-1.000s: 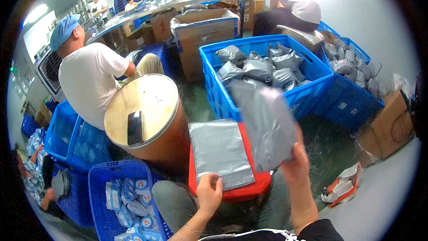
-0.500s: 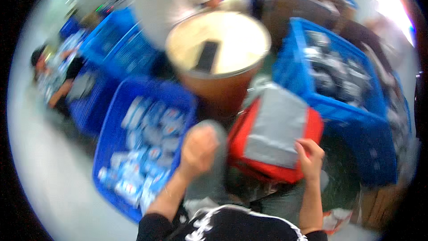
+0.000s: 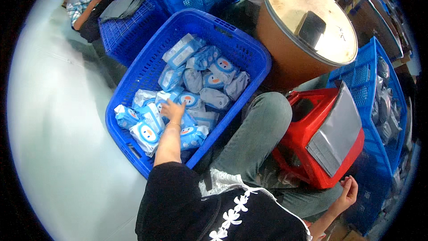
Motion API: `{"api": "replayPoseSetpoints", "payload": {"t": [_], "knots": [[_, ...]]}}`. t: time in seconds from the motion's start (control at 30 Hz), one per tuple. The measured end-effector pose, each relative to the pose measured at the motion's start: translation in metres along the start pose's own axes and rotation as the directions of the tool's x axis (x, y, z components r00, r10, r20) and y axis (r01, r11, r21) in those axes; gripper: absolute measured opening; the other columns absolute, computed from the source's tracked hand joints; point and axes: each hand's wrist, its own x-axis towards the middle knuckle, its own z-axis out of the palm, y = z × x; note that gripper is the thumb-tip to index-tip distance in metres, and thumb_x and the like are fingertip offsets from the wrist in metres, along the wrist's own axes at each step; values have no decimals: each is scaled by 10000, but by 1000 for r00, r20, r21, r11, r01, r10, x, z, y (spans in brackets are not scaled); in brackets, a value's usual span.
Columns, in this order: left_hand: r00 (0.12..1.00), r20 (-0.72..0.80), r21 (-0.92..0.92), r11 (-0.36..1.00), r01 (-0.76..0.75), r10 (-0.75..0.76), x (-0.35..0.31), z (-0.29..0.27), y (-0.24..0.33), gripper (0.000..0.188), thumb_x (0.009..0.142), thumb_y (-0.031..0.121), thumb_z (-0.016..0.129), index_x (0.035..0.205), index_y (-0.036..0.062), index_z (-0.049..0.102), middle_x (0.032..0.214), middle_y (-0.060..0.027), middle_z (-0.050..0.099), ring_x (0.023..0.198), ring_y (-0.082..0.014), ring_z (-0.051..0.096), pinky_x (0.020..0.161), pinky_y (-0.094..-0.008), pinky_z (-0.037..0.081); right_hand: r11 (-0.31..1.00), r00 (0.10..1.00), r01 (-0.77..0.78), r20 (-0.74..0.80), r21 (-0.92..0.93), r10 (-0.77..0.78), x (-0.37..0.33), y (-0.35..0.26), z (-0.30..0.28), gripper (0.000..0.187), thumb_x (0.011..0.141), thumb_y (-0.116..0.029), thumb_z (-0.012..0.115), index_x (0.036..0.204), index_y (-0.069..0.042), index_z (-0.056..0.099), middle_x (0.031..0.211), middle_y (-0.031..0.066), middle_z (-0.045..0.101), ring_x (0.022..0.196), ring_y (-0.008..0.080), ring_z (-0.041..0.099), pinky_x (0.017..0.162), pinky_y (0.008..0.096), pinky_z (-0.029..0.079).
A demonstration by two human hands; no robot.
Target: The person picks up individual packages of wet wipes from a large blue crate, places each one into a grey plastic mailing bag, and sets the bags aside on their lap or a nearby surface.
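My left hand [image 3: 173,110] reaches into a deep blue plastic basket [image 3: 117,90] at the left, fingers spread over and touching blue-and-white soft packs [image 3: 145,134] with round cartoon-like prints. No pack is gripped in it. My right hand [image 3: 347,195] is low at the right, beside the near edge of a red plastic stool [image 3: 327,172]; its fingers are curled in with nothing visible in them. Across the stool's top lies a stack of flat grey plastic mailing bags [image 3: 336,131], overhanging its edge.
A brown drum [image 3: 281,58] with a pale lid stands ahead, a black phone-like object [image 3: 311,29] on it. At the right is a blue crate [image 3: 356,73] of grey wrapped parcels [image 3: 384,111]. Another person [image 3: 82,6] sits at far left by an upturned blue crate [image 3: 122,29] bearing grey bags.
The view has swung left. My left hand has moved from near my knee into the basket, its fingers opening. My right hand has come away from the grey bags on the stool.
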Motion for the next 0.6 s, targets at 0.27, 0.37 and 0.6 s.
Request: {"api": "replayPoseSetpoints", "payload": {"t": [0.27, 0.37, 0.6], "knots": [[968, 56, -121, 960, 251, -246, -29, 37, -1, 1274, 627, 441, 870, 1557, 233, 26, 1407, -371, 352, 1248, -509, 456, 1020, -539, 436, 1000, 999, 19, 44, 13, -19, -14, -15, 16, 108, 947, -53, 609, 974, 28, 675, 880, 55, 662, 764, 99, 594, 702, 236, 491], [992, -85, -277, 958, 68, -95, -17, 63, -38, 1207, 632, 284, 873, 1547, 225, 88, 1285, -359, 517, 1147, -475, 569, 965, -522, 491, 994, 993, 105, 53, 23, -106, -6, -26, 24, 70, 887, -24, 648, 912, 29, 686, 827, 58, 669, 765, 101, 609, 694, 234, 489], [929, -370, -506, 839, -199, -3, -3, 50, -39, 1163, 556, 141, 917, 1501, 18, 250, 1420, -311, 423, 1289, -431, 470, 1067, -455, 412, 985, 986, 161, 33, 68, -164, -14, -34, 30, 78, 843, -8, 678, 906, 24, 710, 845, 108, 717, 738, 166, 685, 698, 269, 529]]}}
